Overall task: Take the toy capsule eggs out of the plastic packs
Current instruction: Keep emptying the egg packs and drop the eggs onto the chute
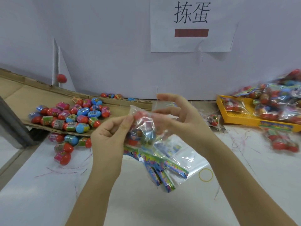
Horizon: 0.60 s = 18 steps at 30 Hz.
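Observation:
Above the table's middle I hold a clear plastic pack point(143, 128) with red and blue capsule eggs inside. My left hand point(110, 134) pinches the pack's left edge near its top. My right hand point(177, 118) grips the right side, its upper fingers spread. A red egg point(61, 78) is in the air at the far left, above the cardboard. Many loose eggs point(73, 118) lie heaped on a flattened cardboard sheet point(19, 95) at the left, and a few more lie below it on the table.
Empty packs with colourful header cards point(162, 167) lie under my hands, beside a yellow rubber band point(205, 174). A yellow tray point(241, 116) at the right is piled with full packs point(276, 101). One more full pack point(283, 141) lies in front of it. A paper sign point(192, 25) hangs on the wall.

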Motion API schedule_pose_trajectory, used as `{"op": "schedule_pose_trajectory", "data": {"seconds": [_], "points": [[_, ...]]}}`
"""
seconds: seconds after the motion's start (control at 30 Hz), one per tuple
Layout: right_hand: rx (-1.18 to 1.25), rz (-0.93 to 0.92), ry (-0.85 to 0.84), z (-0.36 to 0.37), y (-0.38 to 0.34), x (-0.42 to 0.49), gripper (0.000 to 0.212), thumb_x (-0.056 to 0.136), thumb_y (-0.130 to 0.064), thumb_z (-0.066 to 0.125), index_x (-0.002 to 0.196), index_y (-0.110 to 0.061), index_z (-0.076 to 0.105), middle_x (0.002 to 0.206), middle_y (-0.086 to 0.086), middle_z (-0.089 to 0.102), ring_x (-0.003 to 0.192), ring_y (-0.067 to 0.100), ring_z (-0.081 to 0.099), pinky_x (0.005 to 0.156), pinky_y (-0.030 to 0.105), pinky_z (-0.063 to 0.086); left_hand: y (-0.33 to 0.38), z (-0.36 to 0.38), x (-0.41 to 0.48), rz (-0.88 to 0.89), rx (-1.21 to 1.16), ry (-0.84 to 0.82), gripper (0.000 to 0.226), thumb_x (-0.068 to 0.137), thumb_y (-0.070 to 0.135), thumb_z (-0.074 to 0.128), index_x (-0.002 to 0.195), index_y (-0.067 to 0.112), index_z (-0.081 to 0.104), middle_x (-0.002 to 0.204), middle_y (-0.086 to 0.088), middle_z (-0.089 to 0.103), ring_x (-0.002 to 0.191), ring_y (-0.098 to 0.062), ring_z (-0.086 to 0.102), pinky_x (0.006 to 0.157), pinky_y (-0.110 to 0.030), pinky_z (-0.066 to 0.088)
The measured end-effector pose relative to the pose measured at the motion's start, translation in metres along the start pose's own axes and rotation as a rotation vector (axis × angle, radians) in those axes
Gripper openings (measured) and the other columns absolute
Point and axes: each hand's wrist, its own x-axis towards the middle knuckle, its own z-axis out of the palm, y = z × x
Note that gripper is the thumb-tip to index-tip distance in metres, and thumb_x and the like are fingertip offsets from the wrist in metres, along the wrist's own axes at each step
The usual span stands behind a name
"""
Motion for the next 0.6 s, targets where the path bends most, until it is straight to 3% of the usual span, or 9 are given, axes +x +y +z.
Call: {"op": "schedule_pose_trajectory", "data": {"seconds": [0.07,0.13,0.3,0.37,0.47,0.6], "points": [[-0.020,0.063,0.020,-0.002,0.000,0.001,0.053,0.069,-0.050,0.079,0.109,-0.021,0.060,0.094,0.006,0.071,0.067,0.018,0.069,0.054,0.034,0.058,-0.001,-0.001,0.002,0.022,-0.037,0.073,0.010,0.069,0.037,0.070,0.074,0.034,0.078,0.072,0.006,0.074,0.065,-0.008,0.070,0.054,-0.022,0.056],[0.020,0.051,0.020,-0.001,0.003,0.002,0.045,0.068,-0.043,0.072,0.098,-0.011,0.063,0.086,0.006,0.073,0.061,0.016,0.067,0.053,0.030,0.057,0.000,-0.001,0.001,0.046,-0.034,0.073,0.012,0.068,0.042,0.071,0.074,0.033,0.077,0.070,0.007,0.073,0.064,-0.007,0.068,0.055,-0.022,0.057],[0.116,-0.024,0.018,-0.003,0.007,0.003,0.016,0.071,-0.033,0.072,0.081,-0.020,0.070,0.076,0.002,0.072,0.061,0.017,0.067,0.053,0.027,0.054,0.001,0.000,0.003,-0.019,-0.086,0.034,0.006,0.076,0.037,0.078,0.078,0.034,0.074,0.074,0.008,0.073,0.063,-0.008,0.069,0.049,-0.022,0.053],[0.098,-0.015,-0.008,-0.005,0.008,0.004,0.017,0.070,-0.034,0.074,0.081,-0.022,0.071,0.078,0.004,0.073,0.061,0.018,0.066,0.051,0.028,0.054,0.002,0.001,0.001,0.039,-0.017,0.044,0.012,0.076,0.044,0.071,0.081,0.035,0.076,0.077,0.007,0.073,0.067,-0.008,0.069,0.052,-0.023,0.054],[0.026,-0.070,0.073,-0.002,0.010,0.005,0.020,0.072,-0.043,0.071,0.083,-0.027,0.070,0.080,-0.002,0.072,0.064,0.014,0.064,0.053,0.031,0.056,0.002,0.003,-0.002,0.092,-0.021,0.042,0.014,0.075,0.040,0.066,0.078,0.034,0.078,0.075,0.007,0.074,0.069,-0.007,0.070,0.053,-0.022,0.055],[0.003,-0.187,0.184,-0.003,0.011,0.007,0.015,0.074,-0.034,0.068,0.075,-0.019,0.068,0.069,-0.004,0.071,0.060,0.009,0.063,0.053,0.025,0.055,-0.002,0.000,0.001,0.138,-0.018,0.043,0.012,0.075,0.035,0.068,0.080,0.033,0.079,0.078,0.006,0.076,0.073,-0.008,0.071,0.061,-0.019,0.056]]}}
